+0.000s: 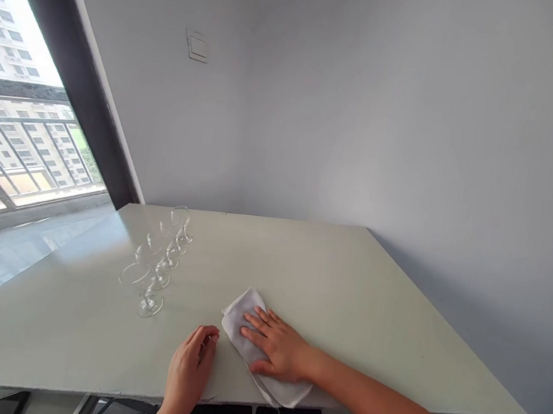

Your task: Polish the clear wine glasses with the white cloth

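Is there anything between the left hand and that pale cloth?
Nothing visible: only a narrow strip of tabletop separates the left hand from the cloth, which lies under the right hand. The stemmed glasses stand off to the left.

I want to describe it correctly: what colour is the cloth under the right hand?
The cloth is plain white, slightly greyish, in the head view.

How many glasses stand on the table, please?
5. All on the table, left of the cloth, near to far: first glass, second glass, third glass, fourth glass, fifth glass. They overlap; another could be hidden.
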### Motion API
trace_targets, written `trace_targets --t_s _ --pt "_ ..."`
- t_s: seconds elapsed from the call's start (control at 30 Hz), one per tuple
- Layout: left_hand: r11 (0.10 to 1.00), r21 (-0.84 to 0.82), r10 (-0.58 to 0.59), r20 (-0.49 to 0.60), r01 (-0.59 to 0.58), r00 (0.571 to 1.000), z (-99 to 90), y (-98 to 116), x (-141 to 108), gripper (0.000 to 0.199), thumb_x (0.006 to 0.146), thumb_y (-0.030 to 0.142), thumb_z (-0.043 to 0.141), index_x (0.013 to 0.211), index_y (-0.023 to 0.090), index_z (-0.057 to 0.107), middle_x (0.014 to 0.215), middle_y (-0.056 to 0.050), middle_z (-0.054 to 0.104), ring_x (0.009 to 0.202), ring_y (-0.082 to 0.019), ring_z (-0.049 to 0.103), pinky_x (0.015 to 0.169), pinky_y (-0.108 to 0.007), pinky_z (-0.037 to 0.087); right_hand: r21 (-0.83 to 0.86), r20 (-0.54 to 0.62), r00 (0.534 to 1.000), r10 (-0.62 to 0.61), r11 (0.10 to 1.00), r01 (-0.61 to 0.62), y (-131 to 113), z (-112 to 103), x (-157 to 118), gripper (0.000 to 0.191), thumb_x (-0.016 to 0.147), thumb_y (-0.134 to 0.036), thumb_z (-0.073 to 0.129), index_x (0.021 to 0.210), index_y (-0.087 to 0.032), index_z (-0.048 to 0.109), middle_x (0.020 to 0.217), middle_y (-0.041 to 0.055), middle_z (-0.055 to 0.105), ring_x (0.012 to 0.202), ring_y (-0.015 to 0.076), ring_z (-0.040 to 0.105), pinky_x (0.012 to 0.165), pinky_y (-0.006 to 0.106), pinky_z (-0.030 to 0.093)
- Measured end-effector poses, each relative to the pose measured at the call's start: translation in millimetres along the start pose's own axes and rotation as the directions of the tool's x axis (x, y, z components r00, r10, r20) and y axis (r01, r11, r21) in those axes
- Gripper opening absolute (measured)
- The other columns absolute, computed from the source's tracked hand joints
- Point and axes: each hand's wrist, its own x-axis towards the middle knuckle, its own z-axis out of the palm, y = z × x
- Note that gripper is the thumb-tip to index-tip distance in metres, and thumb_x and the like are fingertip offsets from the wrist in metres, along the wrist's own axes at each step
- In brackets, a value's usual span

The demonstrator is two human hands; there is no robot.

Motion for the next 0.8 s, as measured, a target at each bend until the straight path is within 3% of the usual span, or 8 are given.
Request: trace_targets --t_s 0.13,0.23,0.33,0.4,0.5,0.57,0.67,0.8 --pt "0.958 -0.269 -0.153 -0.182 0.101 0.971 -6.1 -4 1 0.023 0.074 0.038 0.049 0.087 0.021 0.058 0.075 -0.001 0.059 0.068 -0.014 0.055 0.064 -0.025 0.042 -0.059 -0.027 0.999 0.031 0.998 -0.033 23 3 36 0.050 0.088 -0.042 0.033 0.134 -0.023 0.032 0.143 0.0029 0.024 0.132 0.0209 0.014 0.106 0.041 0.015" --pt "0.870 -0.471 -0.336 -0.345 0.147 0.876 -17.8 -10 6 0.028 0.072 0.036 0.052 0.095 0.020 0.054 0.075 0.000 0.055 0.064 -0.012 0.052 0.063 -0.025 0.043 -0.172 -0.106 0.988 0.114 0.976 -0.132 40 0 53 0.044 0.088 -0.037 0.034 0.130 -0.022 0.038 0.139 0.0043 0.033 0.129 0.0230 0.022 0.104 0.045 0.016" --pt "0.767 -0.631 -0.467 -0.426 0.116 0.775 -34.0 -15 17 0.034 0.070 0.033 0.056 0.102 0.023 0.050 0.097 -0.001 0.054 0.073 -0.010 0.054 0.066 -0.024 0.045 -0.288 -0.242 0.949 0.202 0.919 -0.269 46 -3 61 0.037 0.088 -0.032 0.034 0.119 -0.018 0.050 0.123 0.0118 0.050 0.119 0.0285 0.035 0.097 0.049 0.022" --pt "0.711 -0.699 -0.511 -0.437 0.077 0.740 -44.5 -18 27 0.042 0.069 0.032 0.058 0.109 0.026 0.046 0.113 -0.003 0.048 0.083 -0.011 0.054 0.066 -0.023 0.046 -0.323 -0.293 0.924 0.245 0.884 -0.336 46 -1 61 0.035 0.089 -0.031 0.032 0.109 -0.015 0.056 0.108 0.0157 0.056 0.106 0.0299 0.044 0.089 0.047 0.031" --pt "0.723 -0.686 -0.531 -0.484 0.074 0.696 -55.8 -23 41 0.057 0.066 0.032 0.061 0.118 0.030 0.040 0.129 -0.004 0.037 0.089 -0.013 0.053 0.063 -0.021 0.046 -0.323 -0.320 0.902 0.291 0.861 -0.393 48 4 59 0.036 0.089 -0.034 0.030 0.103 -0.015 0.057 0.098 0.0153 0.055 0.092 0.0273 0.049 0.077 0.040 0.038" --pt "0.747 -0.656 -0.528 -0.484 0.109 0.698 -59.8 -24 50 0.067 0.064 0.031 0.064 0.124 0.031 0.035 0.134 -0.005 0.032 0.088 -0.013 0.054 0.057 -0.019 0.043 -0.295 -0.345 0.885 0.314 0.859 -0.420 52 8 57 0.039 0.089 -0.040 0.029 0.105 -0.016 0.055 0.100 0.0136 0.053 0.088 0.0248 0.050 0.074 0.036 0.039" --pt "0.727 -0.674 -0.515 -0.409 0.132 0.753 -63.2 -25 60 0.079 0.063 0.030 0.064 0.131 0.033 0.024 0.137 -0.007 0.029 0.083 -0.012 0.057 0.051 -0.018 0.039 -0.262 -0.374 0.866 0.332 0.858 -0.442 56 10 56 0.048 0.087 -0.049 0.031 0.116 -0.016 0.048 0.106 0.0122 0.051 0.088 0.0233 0.050 0.074 0.033 0.039" --pt "0.695 -0.708 -0.495 -0.342 0.127 0.799 -67.8 -24 69 0.084 0.061 0.028 0.064 0.132 0.033 0.019 0.125 -0.007 0.044 0.072 -0.008 0.058 0.049 -0.017 0.037 -0.250 -0.376 0.845 0.380 0.837 -0.487 57 8 58 0.063 0.084 -0.057 0.029 0.130 -0.015 0.033 0.106 0.0124 0.051 0.084 0.0230 0.051 0.070 0.032 0.040"
